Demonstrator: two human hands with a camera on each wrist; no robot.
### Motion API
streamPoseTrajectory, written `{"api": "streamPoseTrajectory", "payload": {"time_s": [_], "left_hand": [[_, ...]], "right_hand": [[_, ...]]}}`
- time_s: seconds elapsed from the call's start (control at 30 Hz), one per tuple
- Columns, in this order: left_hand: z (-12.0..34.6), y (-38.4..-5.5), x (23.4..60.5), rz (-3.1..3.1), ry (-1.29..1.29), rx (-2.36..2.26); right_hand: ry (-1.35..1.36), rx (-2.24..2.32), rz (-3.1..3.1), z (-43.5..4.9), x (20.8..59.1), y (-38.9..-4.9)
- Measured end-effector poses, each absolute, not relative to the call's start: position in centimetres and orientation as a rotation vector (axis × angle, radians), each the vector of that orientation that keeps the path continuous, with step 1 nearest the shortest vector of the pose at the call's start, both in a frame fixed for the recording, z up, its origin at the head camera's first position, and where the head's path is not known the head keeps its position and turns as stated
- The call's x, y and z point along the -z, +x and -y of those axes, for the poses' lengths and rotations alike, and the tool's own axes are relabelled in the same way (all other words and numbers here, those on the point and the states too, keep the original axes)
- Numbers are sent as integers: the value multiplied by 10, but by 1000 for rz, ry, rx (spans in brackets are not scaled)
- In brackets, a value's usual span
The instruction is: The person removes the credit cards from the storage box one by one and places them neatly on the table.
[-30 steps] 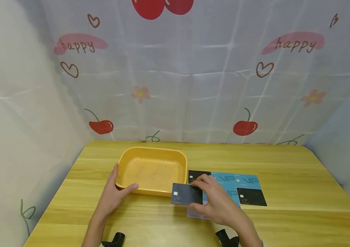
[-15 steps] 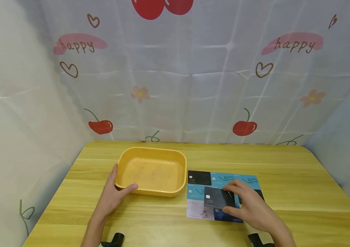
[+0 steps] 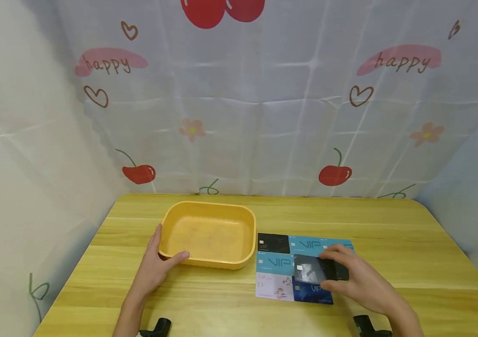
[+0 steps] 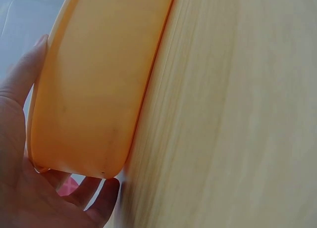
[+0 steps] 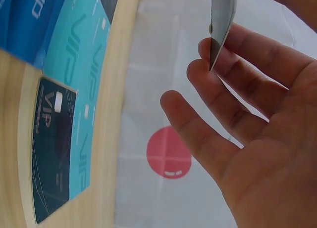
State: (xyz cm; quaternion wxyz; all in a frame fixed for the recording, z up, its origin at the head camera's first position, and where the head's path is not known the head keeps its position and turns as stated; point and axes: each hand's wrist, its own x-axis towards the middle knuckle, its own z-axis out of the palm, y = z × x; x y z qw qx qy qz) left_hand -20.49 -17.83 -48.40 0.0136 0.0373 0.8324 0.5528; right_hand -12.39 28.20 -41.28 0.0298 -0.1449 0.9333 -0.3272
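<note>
My right hand (image 3: 358, 278) pinches a black VIP card (image 3: 309, 270) by its right end, between thumb and fingers. The card hovers over a block of flat cards. In the right wrist view the same card (image 5: 221, 25) appears nearly edge-on at the fingertips. Around it lie a black card (image 3: 273, 243), a teal VIP card (image 3: 274, 263), a pale pink card (image 3: 273, 286) and a dark blue card (image 3: 312, 294). Another black card (image 5: 53, 144) is largely behind the hand in the head view. My left hand (image 3: 152, 269) grips the yellow plastic tray (image 3: 207, 263) at its left end.
The wooden table (image 3: 411, 243) runs back to a cherry-print curtain (image 3: 243, 117). Pale sheets close off the left and right sides. Black wrist mounts (image 3: 157, 327) show at the lower edge.
My right hand has carried the black card rightward, from beside the tray's near right corner to above the right part of the card block. My left hand has stayed on the tray.
</note>
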Motion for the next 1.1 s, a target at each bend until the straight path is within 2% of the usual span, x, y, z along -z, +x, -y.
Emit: {"api": "streamPoseTrajectory", "payload": {"time_s": [0.53,0.93,1.1], "left_hand": [[176,-206,486,-2593,119,-1724],[176,-206,486,-2588,92,-1715],[178,-204,486,-2596,85,-1712]], "right_hand": [[-396,987,-2849,-292,418,-123],[-122,844,-2757,-318,437,-113],[-112,813,-2734,-330,443,-111]]}}
